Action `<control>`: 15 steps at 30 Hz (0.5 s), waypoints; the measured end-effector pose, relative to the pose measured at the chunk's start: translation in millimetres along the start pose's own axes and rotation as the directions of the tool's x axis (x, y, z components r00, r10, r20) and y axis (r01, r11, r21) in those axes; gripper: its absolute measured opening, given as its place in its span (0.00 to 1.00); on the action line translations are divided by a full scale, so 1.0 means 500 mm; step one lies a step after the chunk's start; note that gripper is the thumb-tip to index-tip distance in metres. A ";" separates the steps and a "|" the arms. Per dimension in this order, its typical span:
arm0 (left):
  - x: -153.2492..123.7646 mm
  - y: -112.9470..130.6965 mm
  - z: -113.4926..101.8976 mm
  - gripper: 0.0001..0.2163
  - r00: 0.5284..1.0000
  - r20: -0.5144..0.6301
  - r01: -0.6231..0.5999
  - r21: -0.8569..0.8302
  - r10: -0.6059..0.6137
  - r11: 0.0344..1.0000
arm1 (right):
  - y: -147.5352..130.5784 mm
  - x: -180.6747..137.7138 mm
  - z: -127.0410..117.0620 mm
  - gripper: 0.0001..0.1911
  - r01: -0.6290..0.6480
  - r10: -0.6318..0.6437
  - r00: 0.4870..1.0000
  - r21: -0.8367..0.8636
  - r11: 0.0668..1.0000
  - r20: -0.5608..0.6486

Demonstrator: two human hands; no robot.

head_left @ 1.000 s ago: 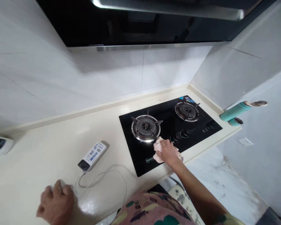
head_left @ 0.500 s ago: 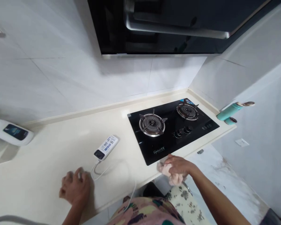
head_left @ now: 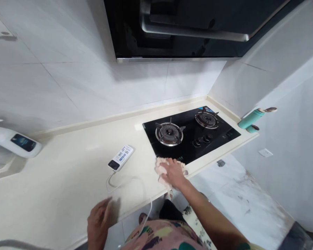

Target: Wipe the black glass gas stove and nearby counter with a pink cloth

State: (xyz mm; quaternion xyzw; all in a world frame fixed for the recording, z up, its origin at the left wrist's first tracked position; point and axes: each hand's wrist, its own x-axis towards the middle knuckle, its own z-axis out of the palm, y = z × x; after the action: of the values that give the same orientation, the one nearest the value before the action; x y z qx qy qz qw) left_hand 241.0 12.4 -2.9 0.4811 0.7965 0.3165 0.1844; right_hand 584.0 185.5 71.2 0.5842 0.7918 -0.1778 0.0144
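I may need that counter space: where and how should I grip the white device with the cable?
Pinch the white device by its long sides around mid-length, probably with the left hand from above. It lies flat, longer than wide, and the cable leaves its near end.

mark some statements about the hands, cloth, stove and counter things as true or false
1. The right hand is on the pink cloth. True.
2. The left hand is on the cloth too. False: it is apart from the cloth.
3. The stove has two burners. True.
4. The white device lies on the stove. False: it lies on the counter, left of the stove.
5. The white bottle is left of the device. True.
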 end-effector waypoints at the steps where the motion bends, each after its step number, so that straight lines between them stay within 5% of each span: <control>1: -0.029 -0.002 0.005 0.20 1.000 0.015 0.000 -0.055 0.001 0.998 | -0.009 -0.027 0.014 0.26 0.051 -0.052 0.998 0.023 0.998 0.020; 6: -0.121 -0.011 0.035 0.23 0.997 -0.020 0.064 -0.193 -0.069 0.979 | -0.026 -0.120 0.051 0.23 0.212 -0.268 0.957 0.370 0.905 0.108; 10: -0.120 -0.020 0.062 0.29 0.998 -0.020 0.045 -0.231 -0.051 0.972 | -0.041 -0.127 0.037 0.26 0.004 -0.116 0.986 0.673 0.739 0.121; 12: -0.111 -0.014 0.078 0.29 0.998 0.054 -0.023 -0.231 0.037 0.973 | -0.054 -0.116 0.030 0.27 0.019 -0.035 0.999 0.667 0.745 0.011; 15: -0.100 0.020 0.106 0.27 0.969 0.164 -0.143 -0.225 0.182 0.964 | -0.074 -0.091 0.038 0.30 0.125 -0.062 0.985 0.423 0.898 -0.159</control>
State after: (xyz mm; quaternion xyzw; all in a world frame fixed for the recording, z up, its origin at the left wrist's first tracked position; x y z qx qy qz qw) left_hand 302.9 -11.0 -35.4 0.5499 0.6955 0.3679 0.2803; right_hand 560.5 128.6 73.4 0.5454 0.7590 -0.3069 -0.1798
